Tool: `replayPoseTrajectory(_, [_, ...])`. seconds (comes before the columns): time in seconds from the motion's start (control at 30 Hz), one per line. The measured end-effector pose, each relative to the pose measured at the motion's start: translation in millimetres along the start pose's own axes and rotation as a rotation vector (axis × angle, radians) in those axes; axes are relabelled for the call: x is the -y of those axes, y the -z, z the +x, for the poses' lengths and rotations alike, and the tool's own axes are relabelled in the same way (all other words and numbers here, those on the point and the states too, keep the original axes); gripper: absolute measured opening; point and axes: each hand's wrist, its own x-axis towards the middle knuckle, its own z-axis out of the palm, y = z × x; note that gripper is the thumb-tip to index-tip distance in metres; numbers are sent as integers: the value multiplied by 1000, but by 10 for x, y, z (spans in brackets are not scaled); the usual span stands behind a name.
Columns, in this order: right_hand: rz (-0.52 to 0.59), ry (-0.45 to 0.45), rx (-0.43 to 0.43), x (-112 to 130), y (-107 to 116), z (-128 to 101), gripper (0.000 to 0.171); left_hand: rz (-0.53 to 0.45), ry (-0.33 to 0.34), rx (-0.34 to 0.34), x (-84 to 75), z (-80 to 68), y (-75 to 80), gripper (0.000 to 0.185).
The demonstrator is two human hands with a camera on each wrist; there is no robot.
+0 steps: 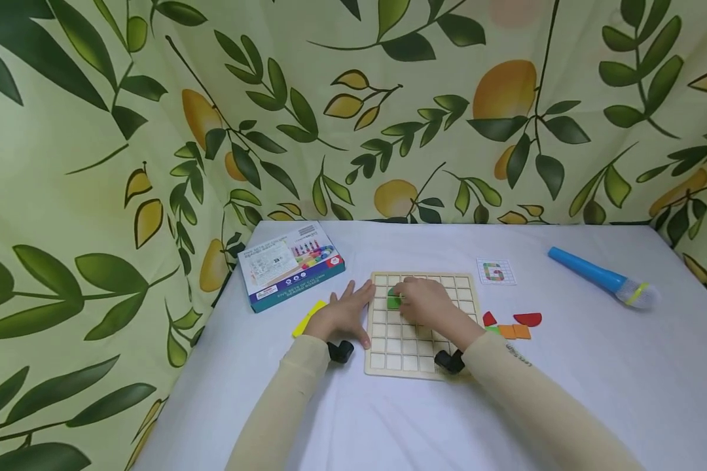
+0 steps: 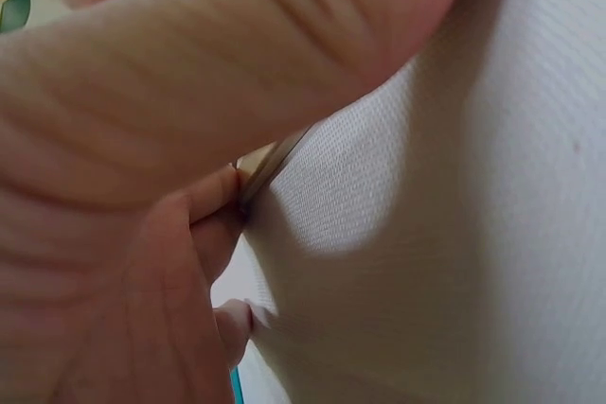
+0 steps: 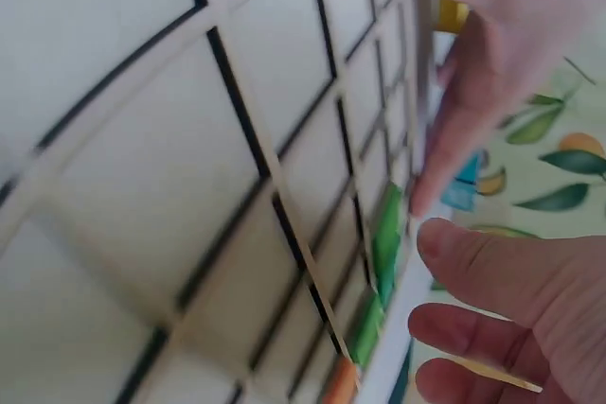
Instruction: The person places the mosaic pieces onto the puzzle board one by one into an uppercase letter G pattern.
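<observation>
A wooden grid board [image 1: 400,356] lies on the white table in the head view. My right hand [image 1: 409,297] rests over its upper middle cells, fingertips on a green piece [image 1: 393,301] set in the grid. In the right wrist view the green piece [image 3: 386,234] sits in the board [image 3: 142,167], with my right fingers [image 3: 511,300] loosely extended just beside it. My left hand [image 1: 353,304] lies flat at the board's left edge with straight fingers, holding nothing. Up close in the left wrist view, the left hand [image 2: 142,234] touches the board's edge [image 2: 270,163].
A yellow piece [image 1: 308,318] lies partly under my left hand. Red and orange loose pieces [image 1: 515,325] sit right of the board, a pattern card [image 1: 496,271] behind them. A game box [image 1: 294,265] is at back left, a blue toy microphone [image 1: 601,278] at right. Leaf-print cloth walls surround the table.
</observation>
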Motion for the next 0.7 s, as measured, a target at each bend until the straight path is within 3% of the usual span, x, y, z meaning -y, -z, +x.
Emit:
replayPoseTrajectory(0.17, [25,45,-151,-171,169,-221,26,-4,7,-18,12,7,2,122])
replayPoseTrajectory(0.27, [45,31,-196,-318,243,-381,27,-2,12,-11,14,5,-8,123])
replayPoseTrajectory(0.53, [29,-173,-166,-738,368,-891,31,-3,-2,-4,9,11,-28,123])
replayPoseTrajectory(0.7, [76,-294,-121,-936,373,-1152,32,-1,-4,-2,9,14,-12,123])
